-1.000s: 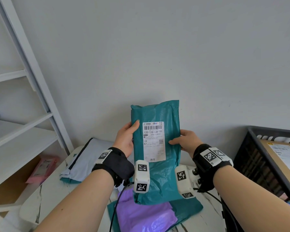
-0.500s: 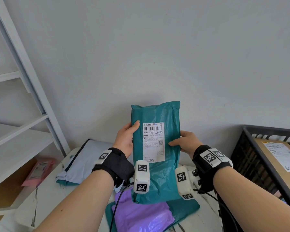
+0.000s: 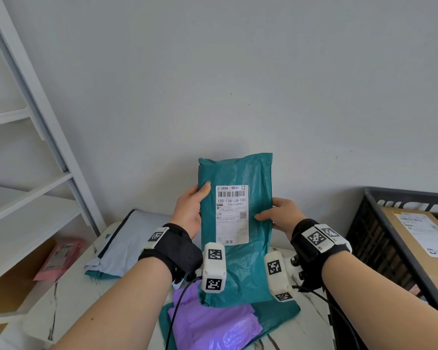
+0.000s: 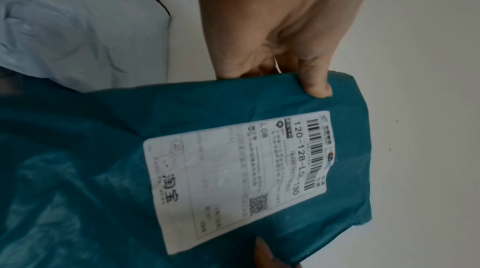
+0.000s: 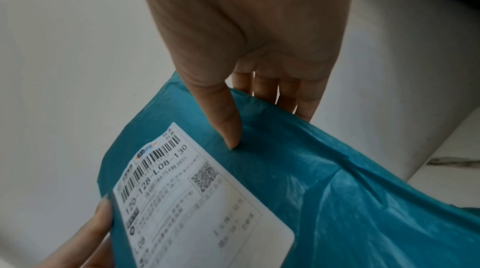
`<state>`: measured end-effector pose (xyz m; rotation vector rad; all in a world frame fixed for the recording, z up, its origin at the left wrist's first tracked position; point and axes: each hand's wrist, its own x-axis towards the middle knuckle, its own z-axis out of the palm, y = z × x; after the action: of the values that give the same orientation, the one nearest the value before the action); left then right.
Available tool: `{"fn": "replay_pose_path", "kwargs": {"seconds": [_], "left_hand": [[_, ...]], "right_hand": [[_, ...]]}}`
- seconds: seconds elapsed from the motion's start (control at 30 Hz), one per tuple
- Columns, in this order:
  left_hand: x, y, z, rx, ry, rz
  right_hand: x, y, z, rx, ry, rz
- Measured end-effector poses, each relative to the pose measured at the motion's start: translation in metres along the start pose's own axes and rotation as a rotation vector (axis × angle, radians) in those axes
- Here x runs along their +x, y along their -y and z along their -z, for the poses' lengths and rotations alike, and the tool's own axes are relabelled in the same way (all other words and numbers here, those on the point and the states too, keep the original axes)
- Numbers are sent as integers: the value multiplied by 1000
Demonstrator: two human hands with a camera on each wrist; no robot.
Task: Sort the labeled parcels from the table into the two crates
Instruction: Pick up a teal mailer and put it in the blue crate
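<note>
1. My left hand (image 3: 190, 212) grips the left edge of the teal parcel (image 3: 248, 269), thumb laid on the front, the other fingers behind it.
2. My right hand (image 3: 281, 213) grips the right edge the same way; the right wrist view shows the thumb (image 5: 223, 116) pressed into the plastic and the fingers wrapped round the back.
3. I see the parcel held upright above the table (image 3: 68, 296), in front of the wall, its white shipping label (image 3: 232, 214) facing me and reading 120-128-L08-130.
4. Below it on the table lie a purple parcel (image 3: 213, 322) on top of another teal bag (image 3: 281, 314).
5. Further left on the table sits a pale grey parcel (image 3: 127, 238) with a dark edge, resting on something teal.
6. A dark crate (image 3: 390, 238) stands at my right, holding a brown cardboard box (image 3: 415, 251) with a label.
7. A pink parcel (image 3: 58, 258) lies low on the white shelving (image 3: 31, 213) at my left.
</note>
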<state>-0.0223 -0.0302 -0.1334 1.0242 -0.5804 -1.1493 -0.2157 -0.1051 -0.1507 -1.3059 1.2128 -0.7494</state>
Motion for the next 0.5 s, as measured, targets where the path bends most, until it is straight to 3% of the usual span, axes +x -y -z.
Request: {"fn": "replay_pose_path", "kwargs": {"seconds": [0.3, 0.5], "left_hand": [[-1, -5, -13, -59, 19, -11], [-4, -24, -64, 3, 91, -137]], "right_hand": [[-11, -9, 4, 58, 106, -18], [-34, 24, 35, 207, -10, 124]]}}
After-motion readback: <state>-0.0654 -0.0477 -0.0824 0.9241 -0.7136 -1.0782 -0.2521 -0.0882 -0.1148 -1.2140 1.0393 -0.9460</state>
